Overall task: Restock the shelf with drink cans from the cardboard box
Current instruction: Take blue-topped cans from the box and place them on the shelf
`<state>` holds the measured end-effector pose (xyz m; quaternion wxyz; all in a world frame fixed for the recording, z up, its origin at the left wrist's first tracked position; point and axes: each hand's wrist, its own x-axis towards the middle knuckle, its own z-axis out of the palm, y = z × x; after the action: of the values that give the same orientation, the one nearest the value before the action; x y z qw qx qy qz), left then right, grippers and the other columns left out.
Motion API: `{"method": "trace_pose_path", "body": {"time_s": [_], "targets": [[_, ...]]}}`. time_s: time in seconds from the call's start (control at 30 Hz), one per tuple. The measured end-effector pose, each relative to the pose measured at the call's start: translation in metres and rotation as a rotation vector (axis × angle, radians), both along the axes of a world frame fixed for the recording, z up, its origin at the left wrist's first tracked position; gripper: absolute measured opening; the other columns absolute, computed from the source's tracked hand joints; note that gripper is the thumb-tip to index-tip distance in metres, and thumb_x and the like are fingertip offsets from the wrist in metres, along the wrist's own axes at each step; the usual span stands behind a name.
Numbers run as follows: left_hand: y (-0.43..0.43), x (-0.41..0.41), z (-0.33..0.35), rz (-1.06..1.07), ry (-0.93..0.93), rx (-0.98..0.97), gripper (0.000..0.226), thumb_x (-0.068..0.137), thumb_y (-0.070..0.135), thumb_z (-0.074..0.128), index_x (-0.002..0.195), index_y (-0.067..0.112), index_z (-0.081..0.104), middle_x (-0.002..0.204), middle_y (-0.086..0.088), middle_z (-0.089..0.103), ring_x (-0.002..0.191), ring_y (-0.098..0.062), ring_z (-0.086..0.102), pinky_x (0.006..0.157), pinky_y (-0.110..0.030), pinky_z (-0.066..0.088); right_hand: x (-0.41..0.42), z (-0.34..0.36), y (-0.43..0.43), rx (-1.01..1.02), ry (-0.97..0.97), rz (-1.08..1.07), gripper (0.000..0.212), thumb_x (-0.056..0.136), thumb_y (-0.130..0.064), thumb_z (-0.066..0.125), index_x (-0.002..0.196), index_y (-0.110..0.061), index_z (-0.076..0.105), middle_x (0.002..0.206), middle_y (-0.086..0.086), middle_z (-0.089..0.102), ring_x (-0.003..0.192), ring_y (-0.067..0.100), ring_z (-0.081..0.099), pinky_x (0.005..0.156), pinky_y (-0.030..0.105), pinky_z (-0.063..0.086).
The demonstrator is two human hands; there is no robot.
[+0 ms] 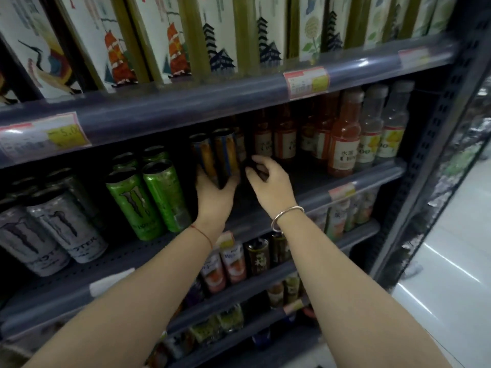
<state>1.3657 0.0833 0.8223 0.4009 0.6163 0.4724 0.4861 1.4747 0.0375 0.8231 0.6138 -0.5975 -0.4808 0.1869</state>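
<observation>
Two tall blue-and-orange drink cans (pixel 218 152) stand side by side on the dark metal shelf (pixel 345 181), in its middle. My left hand (pixel 215 192) cups their lower part from the front, fingers wrapped around them. Just to the right, my right hand (pixel 268 179) hovers over the bare shelf board with fingers curled apart and nothing visible in it. Green cans (pixel 148 192) stand left of the blue ones, and silver-white cans (pixel 50 232) fill the far left. The cardboard box is out of view.
Orange and clear drink bottles (pixel 345 136) fill the shelf's right part. Tall printed cartons (pixel 172 35) line the shelf above. Lower shelves hold small bottles and cans (pixel 233 261). The rack's upright post (pixel 435 144) bounds the right side, with pale floor (pixel 451 261) beyond.
</observation>
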Motion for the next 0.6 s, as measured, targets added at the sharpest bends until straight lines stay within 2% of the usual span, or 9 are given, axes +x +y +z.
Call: {"method": "trace_pose_path", "body": {"time_s": [0.1, 0.17, 0.23, 0.37, 0.43, 0.53, 0.6], "targets": [[-0.05, 0.003, -0.015, -0.14, 0.047, 0.002, 0.078, 0.087, 0.037, 0.065, 0.15, 0.022, 0.021, 0.153, 0.0, 0.031, 0.138, -0.014, 0.033, 0.114, -0.032, 0.03, 0.012, -0.025, -0.063, -0.019, -0.032, -0.089, 0.03, 0.09, -0.022, 0.059, 0.12, -0.018, 0.059, 0.121, -0.001, 0.059, 0.111, 0.006, 0.055, 0.096, 0.02, 0.046], [-0.088, 0.01, -0.028, -0.275, 0.067, -0.013, 0.076, 0.09, 0.031, 0.062, 0.15, 0.022, 0.018, 0.153, 0.003, 0.029, 0.138, -0.01, 0.032, 0.11, -0.024, 0.029, 0.022, -0.049, -0.115, -0.058, -0.046, -0.154, 0.028, 0.09, -0.02, 0.06, 0.118, -0.018, 0.06, 0.117, -0.002, 0.062, 0.106, 0.005, 0.058, 0.094, 0.019, 0.047], [-0.121, 0.021, -0.048, -0.434, 0.101, -0.043, 0.077, 0.09, 0.029, 0.062, 0.151, 0.023, 0.015, 0.151, 0.005, 0.032, 0.135, -0.007, 0.034, 0.107, -0.022, 0.031, 0.031, -0.076, -0.166, -0.151, -0.043, -0.237, 0.027, 0.09, -0.02, 0.06, 0.117, -0.017, 0.062, 0.113, 0.0, 0.065, 0.101, 0.007, 0.061, 0.091, 0.019, 0.049], [-0.177, 0.042, -0.106, -0.74, 0.299, -0.06, 0.073, 0.089, 0.034, 0.063, 0.149, 0.023, 0.023, 0.146, 0.007, 0.039, 0.128, -0.004, 0.04, 0.104, -0.023, 0.036, 0.04, -0.133, -0.268, -0.386, -0.024, -0.411, 0.025, 0.089, -0.016, 0.058, 0.114, -0.014, 0.064, 0.097, 0.0, 0.065, 0.082, 0.001, 0.059, 0.073, 0.003, 0.044], [-0.203, 0.052, -0.138, -0.871, 0.403, -0.03, 0.067, 0.088, 0.034, 0.064, 0.146, 0.022, 0.032, 0.142, 0.006, 0.044, 0.127, -0.006, 0.044, 0.104, -0.024, 0.039, 0.04, -0.164, -0.315, -0.485, -0.018, -0.482, 0.024, 0.09, -0.016, 0.058, 0.113, -0.015, 0.064, 0.099, 0.0, 0.065, 0.085, 0.006, 0.06, 0.078, 0.01, 0.048], [-0.236, 0.064, -0.195, -1.07, 0.554, 0.054, 0.06, 0.089, 0.032, 0.063, 0.143, 0.016, 0.039, 0.134, 0.008, 0.046, 0.122, -0.001, 0.042, 0.098, -0.014, 0.035, 0.038, -0.219, -0.375, -0.626, 0.016, -0.588, 0.025, 0.09, -0.018, 0.058, 0.115, -0.017, 0.062, 0.1, -0.004, 0.063, 0.091, 0.012, 0.061, 0.086, 0.027, 0.052], [-0.254, 0.072, -0.243, -1.196, 0.646, 0.084, 0.06, 0.09, 0.034, 0.061, 0.143, 0.016, 0.039, 0.137, 0.006, 0.046, 0.126, -0.004, 0.042, 0.104, -0.018, 0.035, 0.033, -0.263, -0.406, -0.72, 0.056, -0.653, 0.027, 0.091, -0.019, 0.057, 0.117, -0.017, 0.061, 0.102, -0.004, 0.063, 0.092, 0.012, 0.061, 0.088, 0.03, 0.052]]}}
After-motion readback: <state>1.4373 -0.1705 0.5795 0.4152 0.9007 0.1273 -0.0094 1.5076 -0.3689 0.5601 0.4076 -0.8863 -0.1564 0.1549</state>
